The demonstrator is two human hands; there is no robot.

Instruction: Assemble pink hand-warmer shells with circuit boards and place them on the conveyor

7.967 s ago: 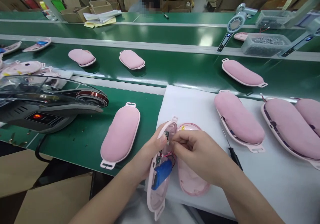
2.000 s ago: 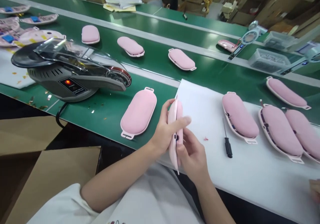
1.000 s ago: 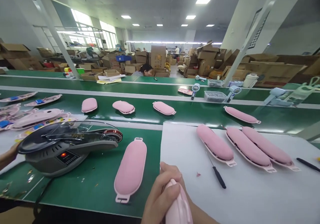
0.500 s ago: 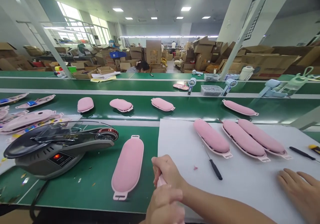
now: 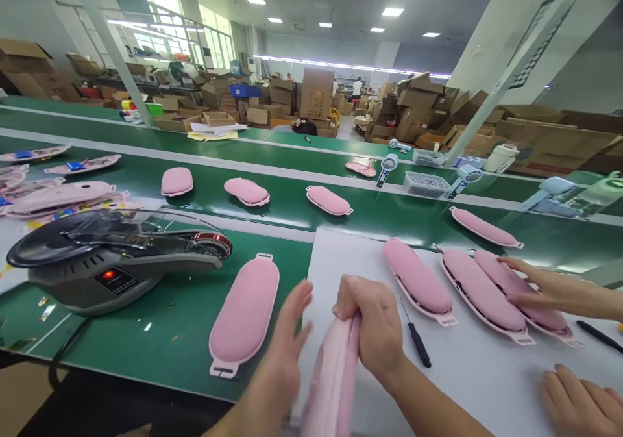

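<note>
My right hand (image 5: pixel 372 323) is wrapped round the upper end of a pink oval case (image 5: pixel 333 378), which is held on edge at the bottom centre. Just left of that case is my left hand (image 5: pixel 277 352), somewhat blurred, its fingers apart and nothing in them. Flat on the green bench to the left lies another pink case (image 5: pixel 246 310) with slotted end tabs. More pink cases (image 5: pixel 417 276) rest on the white sheet (image 5: pixel 467 372) to the right, beside a black-handled screwdriver (image 5: pixel 418 345).
A grey tape dispenser (image 5: pixel 111 268) with a red light stands at left. Another person's hand (image 5: pixel 540 284) touches the rightmost case on the sheet; a second hand (image 5: pixel 584 401) rests lower right. Pink cases (image 5: pixel 329 200) lie on the green belt behind.
My left hand has come off the pink case and opened to its left. The case now shows more fully. The other person's hand has reached onto a case. The view has tilted.
</note>
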